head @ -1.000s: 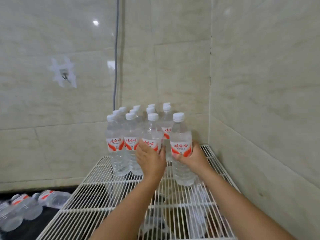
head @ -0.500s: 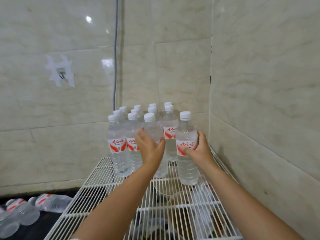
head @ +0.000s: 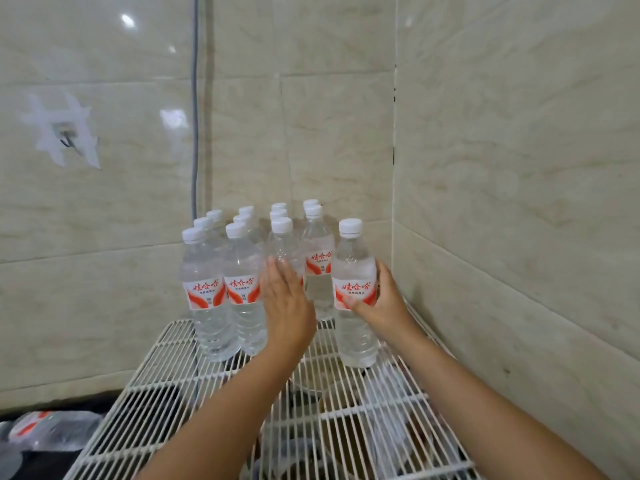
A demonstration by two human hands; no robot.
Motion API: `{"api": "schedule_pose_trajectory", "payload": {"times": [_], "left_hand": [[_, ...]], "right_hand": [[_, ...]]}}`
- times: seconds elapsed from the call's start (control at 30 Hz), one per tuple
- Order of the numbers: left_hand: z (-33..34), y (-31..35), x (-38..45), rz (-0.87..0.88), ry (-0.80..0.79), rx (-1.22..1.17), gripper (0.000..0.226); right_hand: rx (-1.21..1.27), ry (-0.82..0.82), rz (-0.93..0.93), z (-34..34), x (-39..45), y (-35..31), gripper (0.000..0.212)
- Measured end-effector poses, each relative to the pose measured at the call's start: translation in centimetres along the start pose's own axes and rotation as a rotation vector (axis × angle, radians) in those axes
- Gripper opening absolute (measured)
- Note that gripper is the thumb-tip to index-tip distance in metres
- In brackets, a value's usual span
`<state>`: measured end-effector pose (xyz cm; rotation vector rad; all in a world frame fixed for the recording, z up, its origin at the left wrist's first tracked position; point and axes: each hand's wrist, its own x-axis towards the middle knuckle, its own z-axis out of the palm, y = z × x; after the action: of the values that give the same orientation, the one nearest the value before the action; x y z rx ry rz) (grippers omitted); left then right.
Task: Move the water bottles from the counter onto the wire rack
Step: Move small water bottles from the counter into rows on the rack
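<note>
The step in hand looks like the setting-down of two water bottles into the front row on the wire rack (head: pixel 162 368). The right hand (head: pixel 384 303) curls round the labelled waist of the rightmost bottle (head: pixel 355 271), thumb across the red-and-white label, and that bottle stands upright near the rack's right edge, slightly forward of its neighbours. The left hand (head: pixel 285 306) lies with fingers nearly straight against the third bottle (head: pixel 282 247) of the front row, pressing rather than clasping it. Behind these, the standing cluster (head: pixel 221 278) fills the rack's far end towards the wall corner, several rows deep. The next move probably calls for nudging the rightmost bottle back level with the row, releasing without tipping it on the wires, then returning for more. At least one lying bottle (head: pixel 52 431) shows on the dark counter beyond the rack's left edge. The bottles are clear, full-looking, white-capped and ribbed below the label.
</note>
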<state>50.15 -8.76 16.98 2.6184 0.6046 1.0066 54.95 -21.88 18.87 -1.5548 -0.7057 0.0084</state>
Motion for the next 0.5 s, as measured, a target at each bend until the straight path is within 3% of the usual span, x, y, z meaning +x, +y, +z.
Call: {"api": "schedule_pose_trajectory", "payload": {"times": [0.07,0.17,0.33,0.5], "left_hand": [[0.4,-1.9,-0.2,0.195,0.154,0.178,0.123],[0.5,-3.7,-0.5,0.312,0.167,0.371,0.146],[1.0,-4.1,-2.7,0.37,0.095,0.485,0.156],[0.5,-6.1,-0.6,0.318,0.07,0.49,0.157]], "right_hand": [[-0.022,0.014,-0.019,0.1,0.3,-0.5,0.06],[-0.035,0.029,-0.024,0.5,1.1,-0.5,0.058],[-0.052,-0.009,0.042,2.1,1.4,1.0,0.064],[-0.017,-0.103,0.06,4.3,4.4,0.4,0.066]]}}
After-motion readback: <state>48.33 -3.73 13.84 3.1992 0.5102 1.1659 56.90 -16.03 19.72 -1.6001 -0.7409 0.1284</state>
